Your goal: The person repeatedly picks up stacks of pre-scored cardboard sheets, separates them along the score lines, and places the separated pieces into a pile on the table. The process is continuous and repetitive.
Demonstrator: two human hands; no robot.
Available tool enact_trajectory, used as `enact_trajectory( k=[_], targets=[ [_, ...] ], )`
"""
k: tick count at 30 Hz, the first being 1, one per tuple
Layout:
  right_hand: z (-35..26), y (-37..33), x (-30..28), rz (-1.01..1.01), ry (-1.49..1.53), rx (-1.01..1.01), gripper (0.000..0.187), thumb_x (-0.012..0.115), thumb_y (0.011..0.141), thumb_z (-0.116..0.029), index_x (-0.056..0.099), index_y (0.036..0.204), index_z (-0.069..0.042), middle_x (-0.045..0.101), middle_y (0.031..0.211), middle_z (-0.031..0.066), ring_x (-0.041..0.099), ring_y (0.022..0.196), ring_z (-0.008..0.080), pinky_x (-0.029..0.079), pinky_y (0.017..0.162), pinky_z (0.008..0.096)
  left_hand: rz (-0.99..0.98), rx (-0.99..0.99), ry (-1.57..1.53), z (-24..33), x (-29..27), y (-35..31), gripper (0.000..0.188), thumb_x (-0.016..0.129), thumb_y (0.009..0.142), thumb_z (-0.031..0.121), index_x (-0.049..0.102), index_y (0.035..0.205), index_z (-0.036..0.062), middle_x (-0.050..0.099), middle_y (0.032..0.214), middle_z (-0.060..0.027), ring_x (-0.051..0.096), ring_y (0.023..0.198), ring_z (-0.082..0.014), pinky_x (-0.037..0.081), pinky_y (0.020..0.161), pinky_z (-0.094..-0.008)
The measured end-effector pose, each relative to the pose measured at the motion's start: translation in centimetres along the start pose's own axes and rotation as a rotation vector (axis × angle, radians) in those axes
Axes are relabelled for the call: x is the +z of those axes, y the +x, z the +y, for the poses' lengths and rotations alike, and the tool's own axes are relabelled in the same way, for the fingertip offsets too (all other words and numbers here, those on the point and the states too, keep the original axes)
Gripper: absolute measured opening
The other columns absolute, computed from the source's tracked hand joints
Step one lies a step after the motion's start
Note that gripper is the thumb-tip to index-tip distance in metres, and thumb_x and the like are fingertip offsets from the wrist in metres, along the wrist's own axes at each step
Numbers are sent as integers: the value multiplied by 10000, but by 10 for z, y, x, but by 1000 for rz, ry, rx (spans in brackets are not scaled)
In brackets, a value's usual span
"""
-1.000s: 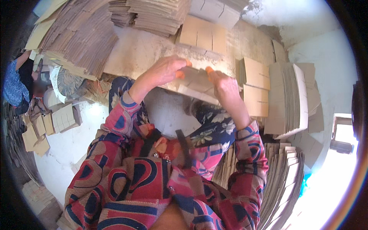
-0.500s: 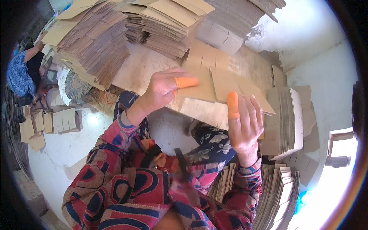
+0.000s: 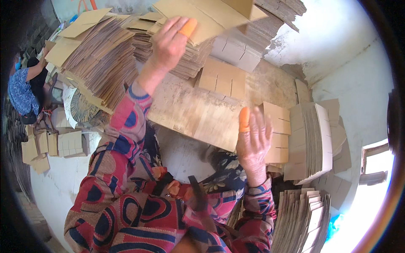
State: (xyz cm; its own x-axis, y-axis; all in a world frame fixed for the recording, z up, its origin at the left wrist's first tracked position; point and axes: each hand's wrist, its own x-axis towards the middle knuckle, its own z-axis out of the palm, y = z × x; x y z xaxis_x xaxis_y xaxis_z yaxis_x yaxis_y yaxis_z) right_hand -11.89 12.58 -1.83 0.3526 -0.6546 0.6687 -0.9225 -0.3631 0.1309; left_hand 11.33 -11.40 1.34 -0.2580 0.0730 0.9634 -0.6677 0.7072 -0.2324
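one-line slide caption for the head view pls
Left hand at the edge of a cardboard sheet over stacked cardboard; open right hand beside slotted cardboard pieces.

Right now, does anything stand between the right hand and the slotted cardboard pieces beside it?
Nothing visible does: the right hand overlaps the left edge of the slotted cardboard pieces in this view; whether they touch, I cannot tell.

Patchy white wall [image 3: 354, 78], bright opening [image 3: 374, 159] at right, blue-clad co-worker [image 3: 20, 89] at left
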Motion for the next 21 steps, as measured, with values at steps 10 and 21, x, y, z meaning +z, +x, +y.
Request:
enact_trajectory(
  k=[10,21],
  targets=[
    [21,-80,62,-247,-36,167,360,565,768,-46,584,1114,53,610,1086,193,579,1100,326,369,1012,548,-365,-113,190,-52,51,-77,179,593,734,30,647,903,7,661,1019,-111,614,983,-269,541,785,-351],
    [21,-118,105,-337,124,243,297,570,781,-16,570,1074,36,620,915,138,624,902,281,474,857,435,-691,-125,175,-62,60,-71,551,521,743,-128,492,1276,6,571,1241,-176,524,1142,-368,499,888,-404]
  ],
)
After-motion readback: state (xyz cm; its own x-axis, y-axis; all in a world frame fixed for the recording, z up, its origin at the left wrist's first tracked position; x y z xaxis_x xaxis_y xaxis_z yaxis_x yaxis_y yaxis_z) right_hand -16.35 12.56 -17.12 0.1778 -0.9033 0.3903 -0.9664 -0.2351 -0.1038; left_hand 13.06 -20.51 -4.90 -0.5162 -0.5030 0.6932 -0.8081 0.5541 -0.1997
